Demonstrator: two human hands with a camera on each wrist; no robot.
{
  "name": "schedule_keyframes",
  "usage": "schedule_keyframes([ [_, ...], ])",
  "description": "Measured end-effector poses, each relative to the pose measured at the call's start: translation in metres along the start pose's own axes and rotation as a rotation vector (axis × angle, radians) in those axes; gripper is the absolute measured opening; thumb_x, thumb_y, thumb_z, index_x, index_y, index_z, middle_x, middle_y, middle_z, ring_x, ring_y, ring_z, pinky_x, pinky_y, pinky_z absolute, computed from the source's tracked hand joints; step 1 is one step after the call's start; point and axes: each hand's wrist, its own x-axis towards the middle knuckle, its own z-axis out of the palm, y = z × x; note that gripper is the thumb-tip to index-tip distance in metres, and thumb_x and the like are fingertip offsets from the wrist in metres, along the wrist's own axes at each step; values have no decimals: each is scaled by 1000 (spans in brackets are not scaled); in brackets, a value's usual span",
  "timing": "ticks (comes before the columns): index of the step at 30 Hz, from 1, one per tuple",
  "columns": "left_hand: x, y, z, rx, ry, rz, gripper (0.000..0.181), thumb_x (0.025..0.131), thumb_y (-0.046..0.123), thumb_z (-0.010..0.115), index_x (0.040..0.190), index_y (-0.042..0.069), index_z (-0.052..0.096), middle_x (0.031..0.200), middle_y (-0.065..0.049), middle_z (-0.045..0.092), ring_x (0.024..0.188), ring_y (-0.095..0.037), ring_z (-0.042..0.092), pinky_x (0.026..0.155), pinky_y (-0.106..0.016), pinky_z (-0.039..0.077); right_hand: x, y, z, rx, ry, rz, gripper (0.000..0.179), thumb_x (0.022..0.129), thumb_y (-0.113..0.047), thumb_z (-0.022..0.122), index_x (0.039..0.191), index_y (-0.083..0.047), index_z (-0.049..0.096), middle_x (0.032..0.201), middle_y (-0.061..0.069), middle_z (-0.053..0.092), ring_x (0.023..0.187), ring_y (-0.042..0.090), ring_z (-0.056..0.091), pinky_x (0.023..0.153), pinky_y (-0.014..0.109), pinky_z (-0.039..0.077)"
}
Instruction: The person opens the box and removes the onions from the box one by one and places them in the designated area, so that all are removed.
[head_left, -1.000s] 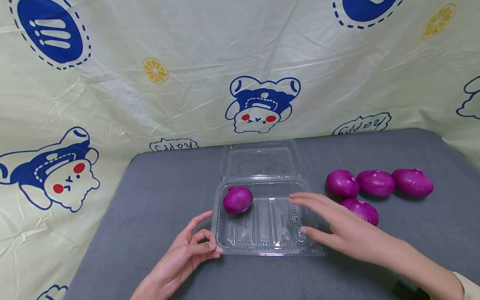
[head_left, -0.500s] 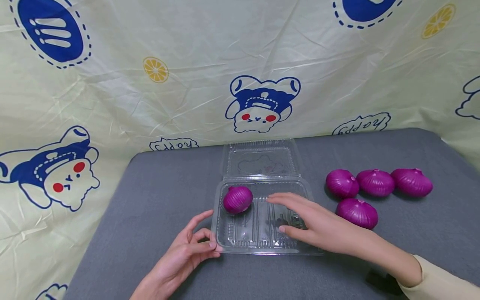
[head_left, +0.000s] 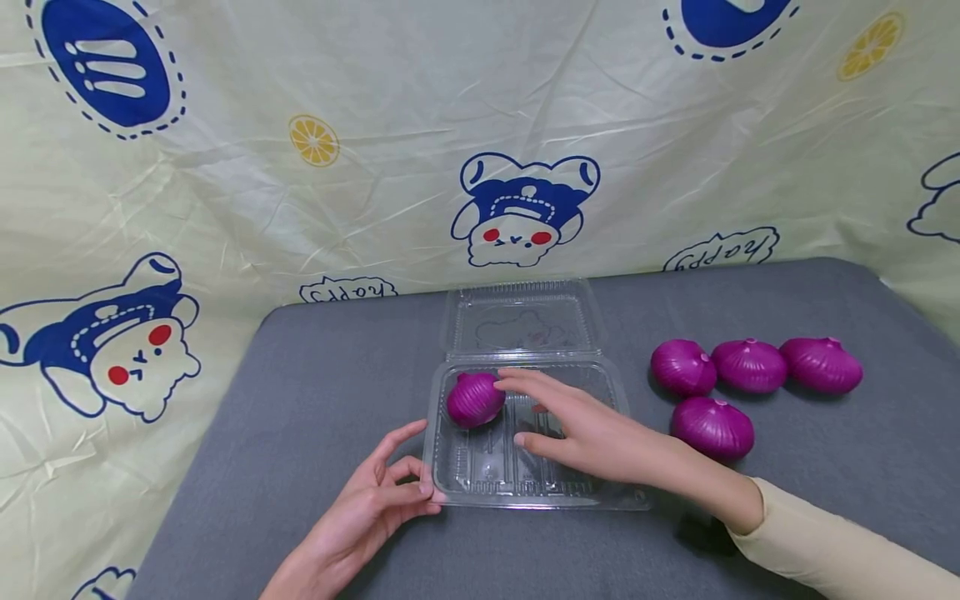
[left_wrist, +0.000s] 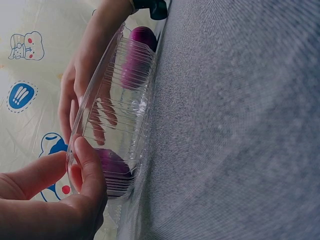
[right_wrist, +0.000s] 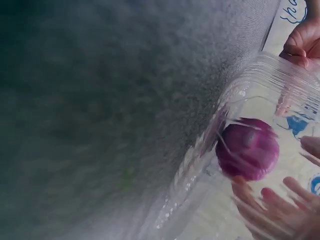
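A clear plastic clamshell container lies on the table with its lid folded back. One red onion sits in the left part of its tray. My left hand pinches the rim at the near left corner, thumb and finger on either side of it in the left wrist view. Over the tray, my right hand reaches in from the right with fingers extended and spread. Its forefinger tip is right at the onion's right side, and its thumb points left lower down. In the right wrist view the onion shows close to the fingertips.
Several more red onions are grouped on the grey table to the right, one of them nearer, just beyond the right forearm. The open lid reaches the table's back edge, where a printed cloth hangs.
My right hand has moved left across the tray, from its right edge to the onion inside. The left hand has stayed at the corner, and the container and onions are where they were.
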Motion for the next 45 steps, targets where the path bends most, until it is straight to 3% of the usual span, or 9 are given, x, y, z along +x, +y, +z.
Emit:
schedule_keyframes([
  [8, 0, 0, 0, -3, 12, -12, 76, 90, -11, 57, 152, 14, 22, 87, -7, 56, 83, -24, 63, 84, -36, 53, 21, 2, 5, -51, 6, -38, 65, 94, -31, 68, 151, -24, 37, 157, -3, 31, 141, 16, 31, 108, 49, 35],
  [18, 0, 0, 1, -6, 17, -21, 75, 91, -10, 57, 152, 15, 22, 88, -7, 56, 83, -24, 62, 85, -36, 53, 37, 0, 13, -87, -61, -20, 68, 91, -28, 72, 150, -24, 39, 150, -8, 39, 133, 10, 40, 105, 41, 41],
  [25, 0, 0, 0, -16, 16, -25, 78, 89, -8, 63, 152, 15, 23, 90, -8, 56, 84, -24, 63, 85, -36, 53, 39, -2, 18, -122, -122, -25, 68, 89, -37, 72, 148, -26, 41, 153, -5, 38, 133, 13, 42, 102, 39, 43],
  [33, 0, 1, 0, -14, 10, -28, 79, 88, -7, 63, 152, 15, 22, 90, -8, 56, 84, -23, 62, 85, -36, 53, 39, -3, 18, 22, -199, 1, 60, 89, -47, 70, 141, -31, 45, 128, -9, 57, 106, 7, 58, 87, 31, 52],
  [39, 0, 2, 0, -10, 21, -39, 76, 90, -9, 59, 152, 15, 22, 89, -7, 57, 84, -23, 62, 85, -37, 53, 41, -3, 19, 138, -238, 16, 53, 87, -45, 73, 131, -30, 47, 117, -9, 61, 98, 7, 63, 82, 25, 53],
  [45, 0, 2, 0, -18, 13, -32, 79, 89, -8, 62, 152, 15, 22, 90, -8, 56, 84, -23, 62, 85, -37, 53, 40, -5, 20, 153, -220, -17, 50, 86, -40, 74, 127, -29, 48, 112, -8, 62, 93, 7, 65, 79, 26, 54],
])
